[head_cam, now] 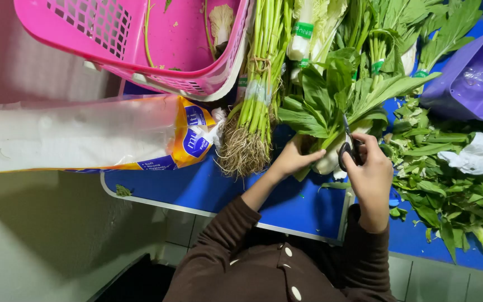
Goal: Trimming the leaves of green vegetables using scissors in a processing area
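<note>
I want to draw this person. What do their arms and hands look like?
Both arms wear long dark brown sleeves, pushed up a little from the wrists. The left hand and right hand are bare: no gloves, rings or watch show. The brown top has round white buttons.

The counter is bright blue. At eleven o'clock sits a pink basket (lattice-patterned sides); at two o'clock a purple tub. The leafy bunch is green with white stalks, the scissors black-handled, the sleeves brown.

Bare blue table (near edge) lies open; greens crowd beyond.
</note>
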